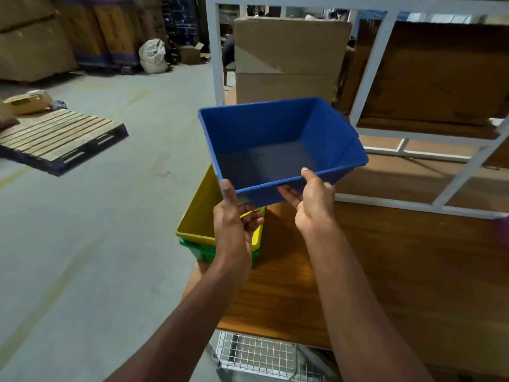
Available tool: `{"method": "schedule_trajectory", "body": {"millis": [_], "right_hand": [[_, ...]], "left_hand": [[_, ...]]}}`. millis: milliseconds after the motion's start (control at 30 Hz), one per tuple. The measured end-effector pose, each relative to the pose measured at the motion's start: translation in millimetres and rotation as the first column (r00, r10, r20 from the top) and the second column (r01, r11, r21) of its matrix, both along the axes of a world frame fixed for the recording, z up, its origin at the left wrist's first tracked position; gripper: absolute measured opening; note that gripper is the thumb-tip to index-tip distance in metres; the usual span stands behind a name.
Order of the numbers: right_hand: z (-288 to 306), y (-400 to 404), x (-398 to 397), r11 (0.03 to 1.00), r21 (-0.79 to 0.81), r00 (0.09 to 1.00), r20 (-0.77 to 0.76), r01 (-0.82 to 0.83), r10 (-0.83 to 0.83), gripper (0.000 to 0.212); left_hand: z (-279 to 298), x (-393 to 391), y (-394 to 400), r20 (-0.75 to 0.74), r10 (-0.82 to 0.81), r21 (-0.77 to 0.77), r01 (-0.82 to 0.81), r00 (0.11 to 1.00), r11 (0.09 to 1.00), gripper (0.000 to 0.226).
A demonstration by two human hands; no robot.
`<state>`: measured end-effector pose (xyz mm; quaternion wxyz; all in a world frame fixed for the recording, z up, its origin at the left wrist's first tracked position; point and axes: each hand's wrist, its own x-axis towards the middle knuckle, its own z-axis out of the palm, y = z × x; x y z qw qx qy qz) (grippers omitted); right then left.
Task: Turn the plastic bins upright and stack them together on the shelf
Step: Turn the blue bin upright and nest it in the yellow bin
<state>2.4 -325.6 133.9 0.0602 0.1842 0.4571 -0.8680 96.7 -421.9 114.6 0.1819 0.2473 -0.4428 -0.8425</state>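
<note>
Blue plastic bin (278, 144), open side up and tilted toward me, held in the air above the wooden shelf (399, 257). My left hand (234, 213) grips its near left corner, thumb over the rim. My right hand (311, 199) pinches the near rim, thumb inside, fingers under. Below it, a yellow bin (198, 219) sits nested upright in a green bin (201, 252) at the shelf's left edge. White metal frame (369, 67) stands behind.
</note>
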Motion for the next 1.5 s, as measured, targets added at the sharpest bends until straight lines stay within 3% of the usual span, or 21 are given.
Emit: {"method": "schedule_trajectory", "body": {"millis": [67, 267, 500, 633, 700, 767, 867, 1000, 1067, 1133, 1167, 1200, 1267, 1333, 1433, 1500], "right_hand": [[-4.1, -9.0, 4.0, 0.999, 0.004, 0.999, -0.012, 0.039, -0.039, 0.029], [-10.1, -46.5, 26.5, 0.994, 0.072, 0.997, -0.032, 0.078, -0.076, 0.034], [-17.8, -80.4, 40.0, 0.985, 0.166, 0.998, -0.041, 0.055, -0.049, 0.047], [-11.9, -77.2, 49.0, 0.948, 0.305, 0.986, -0.109, -0.09, 0.129, 0.032], [-1.2, -66.7, 59.0, 0.836, 0.501, 0.952, -0.073, -0.223, 0.298, 0.023], [7.8, -54.7, 68.6, 0.723, 0.649, 0.926, -0.073, -0.239, 0.371, 0.025], [24.6, -37.5, 74.0, 0.636, 0.771, 0.889, -0.287, -0.007, 0.357, 0.027], [58.3, -7.5, 49.0, 0.355, 0.824, 0.795, -0.542, 0.441, 0.272, 0.024], [74.9, 8.3, 28.1, 0.161, 0.834, 0.797, -0.552, 0.528, 0.244, 0.025], [86.9, 18.8, 4.7, -0.023, 0.896, 0.87, -0.423, 0.443, 0.255, 0.033], [91.4, 20.8, -5.6, -0.018, 0.932, 0.896, -0.343, 0.362, 0.281, 0.038], [94.2, 19.8, -13.2, 0.058, 0.964, 0.906, -0.265, 0.26, 0.33, 0.042], [94.0, 11.3, -18.9, 0.306, 0.952, 0.882, -0.133, -0.013, 0.453, 0.044], [83.2, 1.6, -16.0, 0.401, 0.897, 0.841, -0.069, -0.183, 0.537, 0.038], [61.1, -8.7, -12.6, 0.428, 0.895, 0.847, -0.128, -0.125, 0.516, 0.026], [51.0, -12.6, -11.6, 0.51, 0.856, 0.876, -0.177, -0.088, 0.449, 0.022]], "left_hand": [[2.1, -7.9, -3.1, 0.063, -0.041, 0.024, 0.04, 0.997, 0.999, 0.043], [7.0, -30.9, -9.9, 0.149, -0.226, 0.009, 0.228, 0.963, 0.974, 0.065], [3.4, -42.5, -35.0, 0.2, -0.06, 0.074, 0.046, 0.978, 0.996, 0.03], [6.9, -49.5, -64.8, 0.165, -0.047, 0.115, 0.028, 0.985, 0.993, 0.039], [11.0, -54.7, -80.9, 0.135, -0.047, 0.125, 0.03, 0.99, 0.992, 0.041], [13.0, -59.5, -96.7, 0.134, -0.069, 0.072, 0.059, 0.989, 0.996, 0.036], [11.0, -67.4, -122.4, 0.125, -0.087, -0.029, 0.091, 0.988, 0.995, 0.017], [19.2, -83.4, -162.4, 0.117, -0.09, -0.211, 0.113, 0.989, 0.971, 0.011], [27.6, -90.3, -181.3, 0.126, -0.095, -0.297, 0.129, 0.987, 0.946, 0.012], [34.1, -94.5, -196.1, 0.141, -0.094, -0.375, 0.142, 0.985, 0.916, 0.013], [35.8, -96.5, -201.5, 0.141, -0.096, -0.408, 0.146, 0.985, 0.901, 0.013], [35.7, -99.2, -205.3, 0.141, -0.101, -0.442, 0.154, 0.985, 0.884, 0.014], [33.6, -103.9, -209.2, 0.14, -0.112, -0.496, 0.167, 0.984, 0.852, 0.017], [29.0, -106.9, -211.4, 0.142, -0.117, -0.54, 0.176, 0.983, 0.823, 0.017], [20.5, -107.7, -214.5, 0.155, -0.119, -0.548, 0.186, 0.981, 0.816, 0.02], [15.6, -106.9, -216.2, 0.168, -0.128, -0.523, 0.199, 0.977, 0.829, 0.027]]}}
